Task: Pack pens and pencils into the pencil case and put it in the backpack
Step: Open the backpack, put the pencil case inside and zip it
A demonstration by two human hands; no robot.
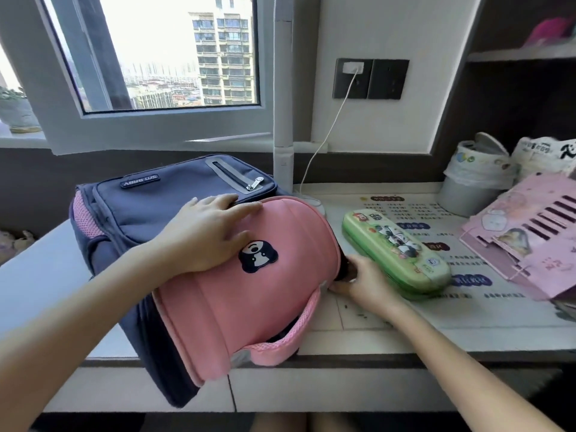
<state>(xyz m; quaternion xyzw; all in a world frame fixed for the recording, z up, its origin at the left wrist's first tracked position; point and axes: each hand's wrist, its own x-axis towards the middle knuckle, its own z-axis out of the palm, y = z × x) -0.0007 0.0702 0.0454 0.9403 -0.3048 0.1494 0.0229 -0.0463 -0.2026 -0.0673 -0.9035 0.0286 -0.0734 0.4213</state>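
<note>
Left hand (205, 232) flat, fingers spread wide on backpack (249, 307) flap, likely steadying it. Right hand (366, 283) at flap's dark opening; its grip cannot be told. Pencil case (396, 254) closed, on bench (358, 335) just beside backpack, not yet packed.

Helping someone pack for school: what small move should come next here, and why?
Probably pull the backpack open: the right hand is at its flap edge, the left hand rests flat on top, and the closed pencil case lies on the desk beside it.
</note>
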